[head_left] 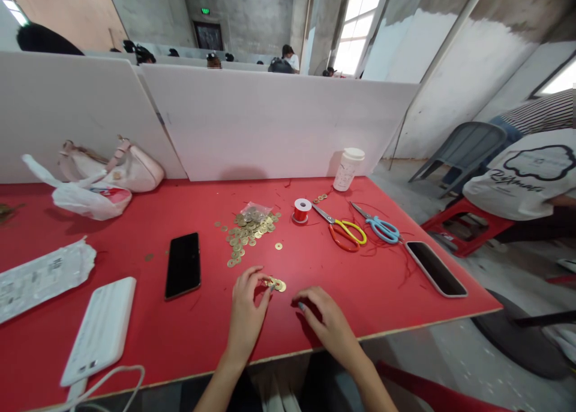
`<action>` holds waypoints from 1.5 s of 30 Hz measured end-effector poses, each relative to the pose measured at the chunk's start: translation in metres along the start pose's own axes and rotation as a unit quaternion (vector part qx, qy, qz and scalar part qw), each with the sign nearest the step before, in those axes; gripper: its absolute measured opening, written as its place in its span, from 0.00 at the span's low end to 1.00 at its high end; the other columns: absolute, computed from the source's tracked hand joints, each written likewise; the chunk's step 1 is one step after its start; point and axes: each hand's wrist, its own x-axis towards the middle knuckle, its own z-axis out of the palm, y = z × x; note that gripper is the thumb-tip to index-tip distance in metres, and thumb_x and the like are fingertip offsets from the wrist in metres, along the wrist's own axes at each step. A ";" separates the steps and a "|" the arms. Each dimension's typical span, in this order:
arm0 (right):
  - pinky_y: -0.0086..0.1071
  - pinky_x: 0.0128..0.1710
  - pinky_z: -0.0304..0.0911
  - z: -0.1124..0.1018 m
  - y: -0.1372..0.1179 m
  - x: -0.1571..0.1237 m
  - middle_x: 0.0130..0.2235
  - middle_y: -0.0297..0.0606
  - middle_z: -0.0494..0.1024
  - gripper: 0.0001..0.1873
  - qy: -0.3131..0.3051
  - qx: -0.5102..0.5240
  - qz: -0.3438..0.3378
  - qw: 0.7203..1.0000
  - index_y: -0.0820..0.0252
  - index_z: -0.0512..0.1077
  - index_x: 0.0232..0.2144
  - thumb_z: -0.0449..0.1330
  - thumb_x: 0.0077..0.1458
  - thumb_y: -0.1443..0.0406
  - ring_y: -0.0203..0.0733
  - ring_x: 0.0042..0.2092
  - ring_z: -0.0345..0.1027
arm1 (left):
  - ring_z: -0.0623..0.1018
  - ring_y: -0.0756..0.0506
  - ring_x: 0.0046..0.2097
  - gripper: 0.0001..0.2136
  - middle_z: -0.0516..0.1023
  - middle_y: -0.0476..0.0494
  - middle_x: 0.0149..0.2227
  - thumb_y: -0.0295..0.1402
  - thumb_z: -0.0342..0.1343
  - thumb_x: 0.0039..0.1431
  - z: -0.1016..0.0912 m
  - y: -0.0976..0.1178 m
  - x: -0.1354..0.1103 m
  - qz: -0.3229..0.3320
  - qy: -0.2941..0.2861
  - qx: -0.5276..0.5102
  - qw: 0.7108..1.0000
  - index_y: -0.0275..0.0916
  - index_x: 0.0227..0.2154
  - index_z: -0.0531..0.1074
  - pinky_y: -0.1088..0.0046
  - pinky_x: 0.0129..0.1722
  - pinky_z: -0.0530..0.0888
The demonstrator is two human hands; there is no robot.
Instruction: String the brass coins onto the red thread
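My left hand is at the middle of the red table, thumb and fingers closed around a small overlapping group of brass-coloured coins with holes. To its right, my right hand is curled just above the tabletop, thumb and forefinger close together; whatever may be between them is too small to make out. Beyond my hands lies a loose pile of the same holed coins, with a clear plastic bag on its far side. A single coin lies apart from the pile.
Right of the pile are a spool of red thread, red-and-yellow scissors, blue scissors, a white bottle and a phone. Leftward lie a black phone, a white power bank and a pink handbag. A white partition stands behind.
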 end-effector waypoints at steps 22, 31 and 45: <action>0.50 0.69 0.43 -0.060 0.053 0.127 0.70 0.51 0.54 0.35 -0.060 -0.187 0.016 0.980 0.61 0.53 0.68 0.55 0.63 0.59 0.53 0.71 0.43 | 0.80 0.41 0.42 0.07 0.81 0.44 0.39 0.34 0.53 0.63 -0.001 0.004 0.002 0.019 -0.069 -0.019 0.997 0.43 0.34 0.76 0.62 0.43 0.75; 0.52 0.69 0.42 -0.025 0.038 0.104 0.70 0.51 0.51 0.37 -0.140 -0.287 -0.032 0.947 0.61 0.53 0.69 0.53 0.65 0.52 0.52 0.71 0.44 | 0.79 0.41 0.43 0.08 0.81 0.44 0.40 0.33 0.52 0.64 -0.001 0.006 0.000 0.015 -0.086 -0.011 0.996 0.42 0.35 0.76 0.62 0.45 0.73; 0.51 0.70 0.42 -0.034 0.022 0.068 0.70 0.43 0.53 0.33 -0.182 -0.265 -0.047 0.946 0.54 0.52 0.69 0.53 0.65 0.57 0.47 0.71 0.44 | 0.78 0.41 0.44 0.07 0.81 0.46 0.40 0.31 0.51 0.64 -0.001 0.007 0.001 0.011 -0.101 -0.018 0.995 0.44 0.37 0.76 0.63 0.46 0.71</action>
